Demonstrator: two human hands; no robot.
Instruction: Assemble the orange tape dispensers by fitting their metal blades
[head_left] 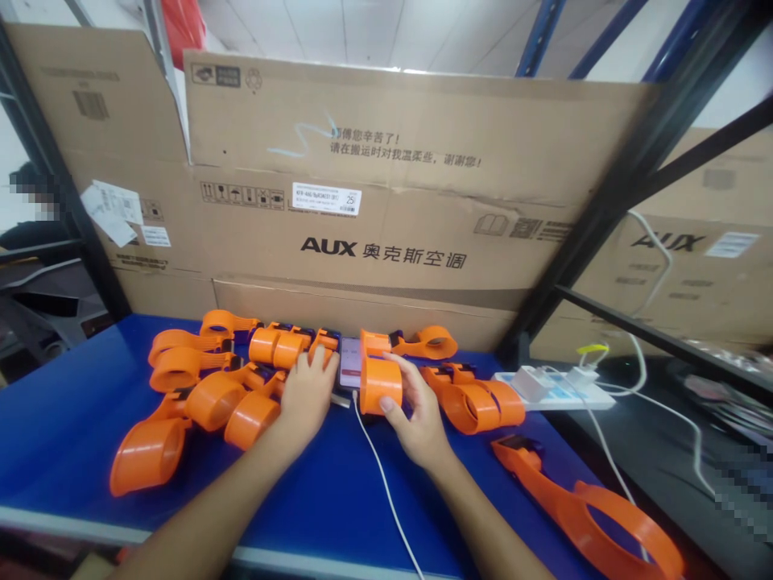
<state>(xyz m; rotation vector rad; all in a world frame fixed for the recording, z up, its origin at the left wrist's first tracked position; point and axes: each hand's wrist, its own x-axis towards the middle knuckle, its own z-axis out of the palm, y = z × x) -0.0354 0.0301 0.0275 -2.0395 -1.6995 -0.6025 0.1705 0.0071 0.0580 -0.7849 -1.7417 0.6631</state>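
Note:
My left hand (307, 392) lies knuckles-up on a phone (350, 362) at the back of the blue table (72, 419), fingers curled over its left edge among orange plastic ring-shaped straps (211, 399). My right hand (414, 407) grips an orange ring strap (380, 384) just right of the phone, thumb under it and fingers behind. A white cable (378, 467) runs from the phone's near end toward me.
More orange straps (477, 403) lie to the right, and one long strap (580, 507) sits near the table's right corner. A white power strip (555, 391) with chargers sits right of them. Big cardboard boxes (386, 225) and dark shelf posts stand behind.

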